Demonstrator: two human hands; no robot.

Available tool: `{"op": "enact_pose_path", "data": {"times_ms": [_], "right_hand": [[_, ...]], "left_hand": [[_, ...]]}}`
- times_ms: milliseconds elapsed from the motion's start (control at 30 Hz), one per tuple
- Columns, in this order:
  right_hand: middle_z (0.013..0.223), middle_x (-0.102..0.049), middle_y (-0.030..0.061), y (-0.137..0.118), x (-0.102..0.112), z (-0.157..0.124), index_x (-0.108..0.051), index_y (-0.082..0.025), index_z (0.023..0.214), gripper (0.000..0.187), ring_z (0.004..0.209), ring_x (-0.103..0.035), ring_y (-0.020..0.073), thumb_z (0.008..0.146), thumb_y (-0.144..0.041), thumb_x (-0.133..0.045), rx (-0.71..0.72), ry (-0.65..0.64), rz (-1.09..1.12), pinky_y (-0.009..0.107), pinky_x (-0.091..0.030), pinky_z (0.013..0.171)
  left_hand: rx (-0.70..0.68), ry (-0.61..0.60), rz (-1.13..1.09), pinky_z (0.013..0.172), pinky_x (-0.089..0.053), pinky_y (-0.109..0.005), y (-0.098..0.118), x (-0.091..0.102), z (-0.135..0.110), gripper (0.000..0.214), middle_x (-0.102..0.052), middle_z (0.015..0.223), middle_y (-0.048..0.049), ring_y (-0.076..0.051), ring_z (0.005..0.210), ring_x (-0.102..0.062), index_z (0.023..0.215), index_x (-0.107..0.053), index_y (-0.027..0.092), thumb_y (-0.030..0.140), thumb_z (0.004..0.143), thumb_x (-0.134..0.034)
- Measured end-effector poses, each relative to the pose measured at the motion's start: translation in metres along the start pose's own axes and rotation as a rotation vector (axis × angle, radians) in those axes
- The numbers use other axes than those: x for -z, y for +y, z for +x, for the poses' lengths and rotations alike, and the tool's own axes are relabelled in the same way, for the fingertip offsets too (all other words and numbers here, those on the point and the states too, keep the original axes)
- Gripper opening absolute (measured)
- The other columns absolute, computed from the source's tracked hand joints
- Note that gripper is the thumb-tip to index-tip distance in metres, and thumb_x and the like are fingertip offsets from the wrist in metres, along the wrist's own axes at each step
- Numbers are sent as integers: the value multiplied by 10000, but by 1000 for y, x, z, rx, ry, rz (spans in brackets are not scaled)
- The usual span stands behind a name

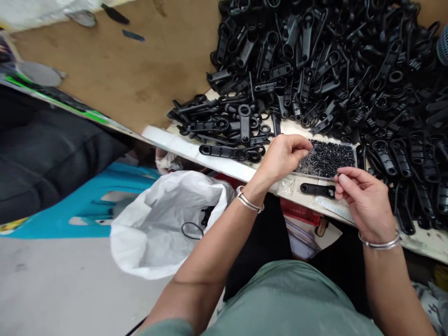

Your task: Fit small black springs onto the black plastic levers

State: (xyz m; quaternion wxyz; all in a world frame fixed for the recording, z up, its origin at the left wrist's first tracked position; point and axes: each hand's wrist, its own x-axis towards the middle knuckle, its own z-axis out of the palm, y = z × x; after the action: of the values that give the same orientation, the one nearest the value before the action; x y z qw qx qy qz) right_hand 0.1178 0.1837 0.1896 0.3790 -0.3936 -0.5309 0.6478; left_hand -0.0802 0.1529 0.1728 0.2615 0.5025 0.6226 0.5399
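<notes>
My left hand (285, 156) is at the left edge of a shallow tray (356, 158), its fingers pinched together. Small dark pieces (329, 156) fill that tray. Over the tray's front right corner, my right hand (366, 198) pinches thumb against fingertips. Whatever either pinch holds is too small to name. Below the tray lies one black plastic arm-shaped part (317, 189) with a ring at its right end, close to my right fingers. A clear bit of plastic (285, 186) sits left of it, and a whitish ribbed strip (334, 205) lies in front.
A large heap of black plastic parts (304, 60) covers the back and right of the table. Several more lie by the left front edge (175, 144). An open white sack (140, 233) stands below, left of my legs. Brown board (168, 60) borders the heap's left side.
</notes>
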Motion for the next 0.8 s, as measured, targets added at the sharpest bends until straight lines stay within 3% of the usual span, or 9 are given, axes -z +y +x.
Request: {"op": "enact_pose_path", "data": {"times_ms": [133,333,500,800], "right_hand": [[687,-670,11,1,-16,14,-745,-166,842,235,513,-555,76,667,-297,-833,20,-11,-9,183,-481,474],[654,-651,-8,0,-33,27,-744,-179,838,195,526,-555,87,695,-302,-795,135,0,-101,196,-487,472],[649,-651,-12,-4,-26,15,-756,-193,848,185,554,-570,93,682,-260,-801,100,-36,-73,207,-504,515],[671,-672,-5,-2,-8,-11,-751,-197,814,197,579,-609,108,648,-250,-841,106,41,-30,209,-530,522]], "left_hand": [[68,8,-345,699,-513,-211,4,-5,-8,122,-706,760,-15,-96,707,-637,836,-707,112,66,723,-693],[90,46,-441,673,-511,-174,13,-8,-18,136,-670,732,8,-71,684,-632,816,-654,115,17,721,-663],[69,39,-493,683,-521,-171,18,-13,-28,132,-677,752,2,-79,710,-652,827,-644,116,31,730,-673],[50,30,-501,679,-517,-174,31,-33,-45,220,-706,797,4,-93,776,-683,874,-631,138,1,706,-668]]}}
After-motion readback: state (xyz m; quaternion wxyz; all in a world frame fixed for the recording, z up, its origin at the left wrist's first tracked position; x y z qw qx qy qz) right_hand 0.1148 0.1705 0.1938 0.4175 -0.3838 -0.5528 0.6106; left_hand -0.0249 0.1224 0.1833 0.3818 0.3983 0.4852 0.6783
